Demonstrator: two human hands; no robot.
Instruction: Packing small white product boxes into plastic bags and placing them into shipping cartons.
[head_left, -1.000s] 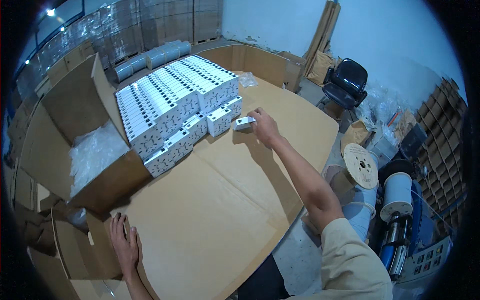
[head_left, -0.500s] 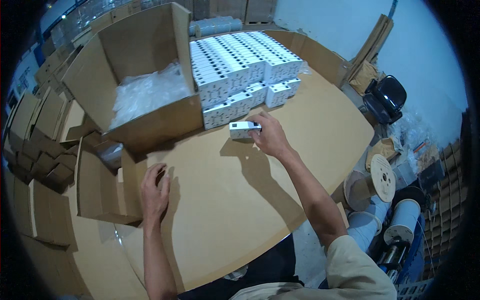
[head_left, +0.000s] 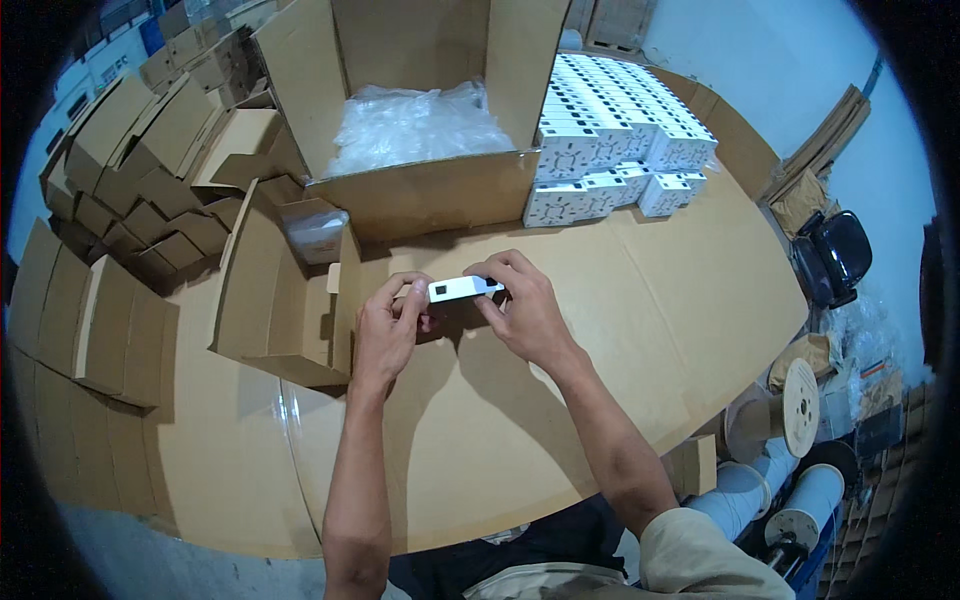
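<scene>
Mid-frame, the right hand is pinching a white, black-marked box, hiding one end; the half-curled left hand is perhaps gripping too.

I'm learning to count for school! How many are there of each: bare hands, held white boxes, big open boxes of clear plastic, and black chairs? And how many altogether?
Hands: 2, the left hand and right hand
Held white box: 1
Big open box of clear plastic: 1
Black chair: 1
Total: 5
</scene>
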